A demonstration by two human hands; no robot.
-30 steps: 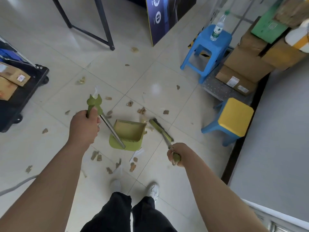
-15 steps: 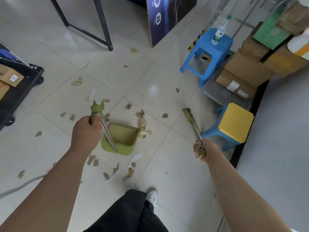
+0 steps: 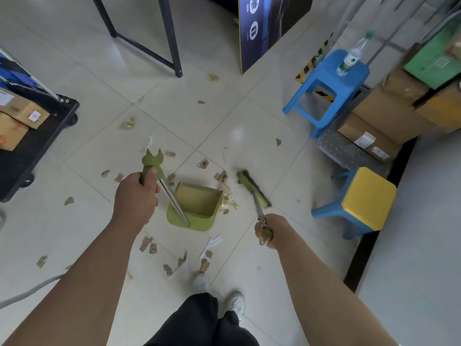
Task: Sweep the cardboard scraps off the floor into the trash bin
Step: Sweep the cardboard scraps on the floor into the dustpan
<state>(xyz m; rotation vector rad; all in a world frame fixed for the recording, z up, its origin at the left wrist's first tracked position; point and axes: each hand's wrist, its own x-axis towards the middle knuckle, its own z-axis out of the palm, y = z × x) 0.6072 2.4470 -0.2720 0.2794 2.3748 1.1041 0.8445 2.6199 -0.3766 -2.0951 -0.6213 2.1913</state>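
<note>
A green dustpan [image 3: 197,207] stands on the tiled floor ahead of my feet, its mouth facing away. My left hand [image 3: 136,196] grips the green top of its long metal handle. My right hand [image 3: 268,229] grips the handle end of a green broom [image 3: 253,188], whose head sits on the floor just right of the pan's mouth. A small heap of cardboard scraps [image 3: 228,203] lies between broom head and pan. More scraps [image 3: 149,245] are scattered behind the pan, near my shoes, and further out on the floor. No trash bin is in view.
A yellow-topped stool [image 3: 366,201] stands at the right, a blue stool [image 3: 324,86] with a water bottle [image 3: 350,58] beyond it. Cardboard boxes [image 3: 389,113] are stacked far right. A black cart [image 3: 30,146] with boxes is at the left, black table legs [image 3: 172,46] ahead.
The broom swung out to the right half a second ago and has come back in beside the pan's mouth. The dustpan shifted slightly; my left hand kept its grip.
</note>
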